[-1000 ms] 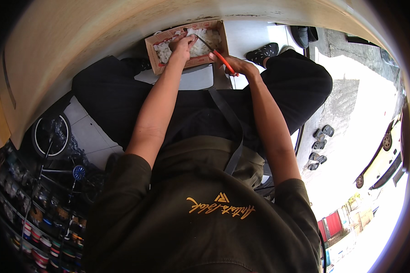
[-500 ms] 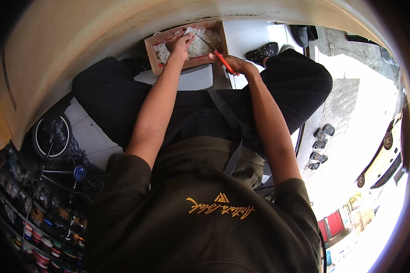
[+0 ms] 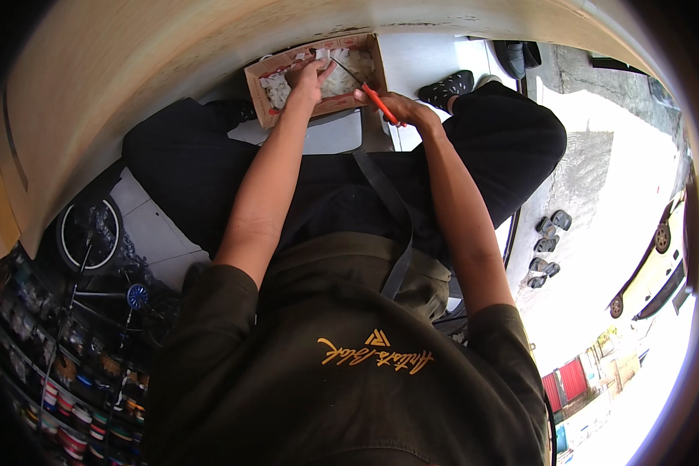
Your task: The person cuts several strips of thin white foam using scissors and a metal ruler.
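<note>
A shallow cardboard box is seen on the floor ahead of the knees, packed with white pieces. The left hand is pressed down inside it, fingers curled over the white pieces. An orange-handled tool is gripped tightly by the right hand, its dark tip laid into the box. The work is judged mid-way: much white filling remains inside, nothing lifted out.

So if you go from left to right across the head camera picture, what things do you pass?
Bicycle wheel → cardboard box → left hand → right hand, holding an orange-handled tool → black shoe → yellow car.
</note>
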Available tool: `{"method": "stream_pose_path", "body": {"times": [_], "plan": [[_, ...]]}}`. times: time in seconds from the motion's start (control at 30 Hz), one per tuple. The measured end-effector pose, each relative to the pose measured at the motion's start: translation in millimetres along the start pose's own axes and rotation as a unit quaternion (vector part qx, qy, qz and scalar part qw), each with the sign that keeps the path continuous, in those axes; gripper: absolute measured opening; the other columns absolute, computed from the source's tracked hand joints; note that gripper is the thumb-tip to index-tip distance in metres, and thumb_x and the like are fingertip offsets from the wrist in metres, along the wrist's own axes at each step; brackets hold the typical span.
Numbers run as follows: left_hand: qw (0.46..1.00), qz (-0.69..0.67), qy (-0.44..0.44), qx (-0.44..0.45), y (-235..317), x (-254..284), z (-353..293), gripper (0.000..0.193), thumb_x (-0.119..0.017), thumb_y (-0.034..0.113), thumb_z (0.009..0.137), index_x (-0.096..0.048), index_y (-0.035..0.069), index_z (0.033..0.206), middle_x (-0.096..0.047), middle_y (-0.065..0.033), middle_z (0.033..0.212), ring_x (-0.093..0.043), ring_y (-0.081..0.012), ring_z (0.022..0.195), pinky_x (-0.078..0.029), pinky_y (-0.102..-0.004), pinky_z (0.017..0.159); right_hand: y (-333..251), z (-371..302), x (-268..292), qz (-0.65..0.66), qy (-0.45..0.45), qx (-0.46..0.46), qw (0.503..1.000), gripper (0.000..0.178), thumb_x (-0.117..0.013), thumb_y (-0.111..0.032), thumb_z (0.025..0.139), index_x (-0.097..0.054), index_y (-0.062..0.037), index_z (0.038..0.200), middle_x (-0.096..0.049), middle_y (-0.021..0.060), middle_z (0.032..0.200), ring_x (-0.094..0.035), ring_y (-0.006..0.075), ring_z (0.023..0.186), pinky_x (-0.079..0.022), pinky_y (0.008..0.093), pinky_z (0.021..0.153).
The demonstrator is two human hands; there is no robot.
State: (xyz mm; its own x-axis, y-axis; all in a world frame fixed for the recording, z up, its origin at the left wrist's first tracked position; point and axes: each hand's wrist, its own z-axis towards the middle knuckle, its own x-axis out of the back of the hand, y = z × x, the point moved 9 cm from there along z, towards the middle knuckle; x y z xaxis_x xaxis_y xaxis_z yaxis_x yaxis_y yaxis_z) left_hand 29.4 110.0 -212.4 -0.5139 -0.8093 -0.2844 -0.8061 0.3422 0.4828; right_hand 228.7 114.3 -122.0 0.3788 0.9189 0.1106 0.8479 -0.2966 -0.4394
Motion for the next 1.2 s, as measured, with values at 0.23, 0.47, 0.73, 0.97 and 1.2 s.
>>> {"method": "stream_pose_path", "body": {"times": [0.23,0.47,0.73,0.97,1.2], "plan": [[0.998,0.055,-0.016,-0.001,-4,3,13,0.024,-0.062,-0.018,0.077,-0.054,-0.005,0.096,-0.061,-0.0152,0.096,-0.065,-0.0294,0.091,-0.062,-0.0369,0.084,11,26,-7,0.000,-0.007,0.035,0.999,0.114,-0.046,-0.095,0.059,-0.063,0.0029,0.115,-0.062,0.0172,0.087,-0.060,0.0281,0.089,-0.046,0.0422,0.076],[0.996,0.093,0.008,0.007,0,-5,-6,0.023,-0.062,-0.018,0.075,-0.059,-0.008,0.095,-0.065,-0.0164,0.096,-0.067,-0.0279,0.084,-0.064,-0.0359,0.074,8,22,-1,-0.017,0.060,0.082,0.995,0.100,-0.039,-0.089,0.073,-0.065,0.0020,0.103,-0.064,0.0157,0.088,-0.059,0.0247,0.077,-0.048,0.0368,0.073],[0.980,0.141,-0.080,0.115,-23,-12,-7,0.016,-0.066,-0.010,0.080,-0.061,-0.006,0.095,-0.065,-0.0138,0.102,-0.066,-0.0247,0.092,-0.058,-0.0291,0.089,-1,8,6,-0.007,0.066,0.063,0.996,0.097,-0.041,-0.087,0.075,-0.067,0.0038,0.095,-0.065,0.0163,0.083,-0.063,0.0251,0.080,-0.050,0.0398,0.071],[0.975,0.155,-0.094,0.128,-30,-2,3,0.020,-0.065,-0.006,0.084,-0.057,-0.008,0.102,-0.065,-0.0137,0.103,-0.066,-0.0246,0.094,-0.059,-0.0283,0.086,7,24,14,-0.100,0.147,0.119,0.977,0.072,-0.047,-0.069,0.088,-0.065,0.0005,0.076,-0.059,0.0078,0.055,-0.060,0.0195,0.049,-0.049,0.0348,0.053],[0.971,0.161,-0.125,0.126,-28,-6,1,0.019,-0.063,-0.005,0.086,-0.058,-0.009,0.103,-0.065,-0.0139,0.103,-0.066,-0.0244,0.094,-0.058,-0.0300,0.088,-6,6,13,-0.011,0.096,0.085,0.992,0.086,-0.047,-0.081,0.078,-0.065,0.0028,0.075,-0.048,0.0051,0.049,-0.050,0.0165,0.045,-0.041,0.0329,0.047]]}}
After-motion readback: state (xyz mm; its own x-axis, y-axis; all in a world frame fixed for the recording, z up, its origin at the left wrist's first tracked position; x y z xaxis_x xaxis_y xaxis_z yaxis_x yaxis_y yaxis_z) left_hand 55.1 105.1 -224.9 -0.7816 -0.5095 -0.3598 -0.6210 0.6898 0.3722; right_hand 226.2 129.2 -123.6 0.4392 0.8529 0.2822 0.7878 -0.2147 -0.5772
